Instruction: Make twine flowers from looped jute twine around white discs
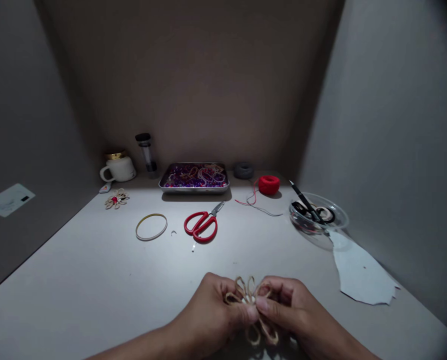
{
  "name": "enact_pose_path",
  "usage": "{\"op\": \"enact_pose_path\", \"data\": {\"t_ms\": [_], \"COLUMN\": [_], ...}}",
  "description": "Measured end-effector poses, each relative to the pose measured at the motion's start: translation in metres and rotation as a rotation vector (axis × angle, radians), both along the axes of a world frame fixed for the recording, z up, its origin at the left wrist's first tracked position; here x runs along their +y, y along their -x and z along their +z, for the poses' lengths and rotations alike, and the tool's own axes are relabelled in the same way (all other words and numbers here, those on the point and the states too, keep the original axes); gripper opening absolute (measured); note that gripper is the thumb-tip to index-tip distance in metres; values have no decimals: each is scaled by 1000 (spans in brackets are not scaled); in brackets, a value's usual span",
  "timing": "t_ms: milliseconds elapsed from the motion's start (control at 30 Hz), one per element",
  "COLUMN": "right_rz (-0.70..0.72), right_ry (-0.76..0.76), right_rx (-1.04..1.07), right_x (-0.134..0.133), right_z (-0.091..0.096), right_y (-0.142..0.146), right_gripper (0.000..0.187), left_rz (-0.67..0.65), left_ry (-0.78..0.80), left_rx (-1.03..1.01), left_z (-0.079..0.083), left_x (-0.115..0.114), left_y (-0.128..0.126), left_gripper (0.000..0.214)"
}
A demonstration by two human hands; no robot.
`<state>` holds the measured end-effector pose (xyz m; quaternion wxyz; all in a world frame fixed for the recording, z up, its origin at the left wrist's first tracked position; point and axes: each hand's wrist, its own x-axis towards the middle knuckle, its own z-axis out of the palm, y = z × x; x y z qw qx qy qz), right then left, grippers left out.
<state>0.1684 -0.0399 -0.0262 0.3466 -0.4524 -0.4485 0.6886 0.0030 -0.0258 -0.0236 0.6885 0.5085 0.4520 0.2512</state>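
Note:
Between my two hands, close to the table's front edge, is a twine flower (251, 285) made of tan looped petals. Something small and white shows at its centre. My left hand (219, 307) pinches the flower from the left, its thumb near the middle. From the right, my right hand (289, 302) grips it with thumb and fingers, the thumb tip pressed by the white centre. The fingers hide part of the petals. A similar twine flower (117, 199) with a red centre lies at the back left.
Red-handled scissors (201, 227), a bangle (151, 227) and small scraps lie mid-table. Behind are a bead tray (194, 190), red thread ball (269, 185), grey thread ball (243, 170), mug (120, 169) and clear bottle (147, 156). At right sit a clear bowl (341, 217) and paper (362, 270).

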Motion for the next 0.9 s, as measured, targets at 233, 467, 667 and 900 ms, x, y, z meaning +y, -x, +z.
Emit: {"op": "enact_pose_path", "data": {"t_ms": [233, 467, 667, 900], "right_rz": [-50, 9, 5, 47], "right_ry": [28, -7, 32, 27], "right_rx": [97, 127, 49, 36], "right_x": [0, -1, 0, -2], "right_z": [-2, 2, 3, 4], "right_y": [1, 0, 2, 1], "right_gripper": [33, 31, 25, 29], "left_rz": [-51, 113, 95, 114], "left_ry": [-45, 34, 45, 111], "left_rx": [-131, -90, -125, -191], "left_z": [2, 3, 3, 3], "left_x": [1, 0, 1, 1], "left_y": [3, -1, 3, 2], "left_gripper": [37, 29, 26, 20]}}
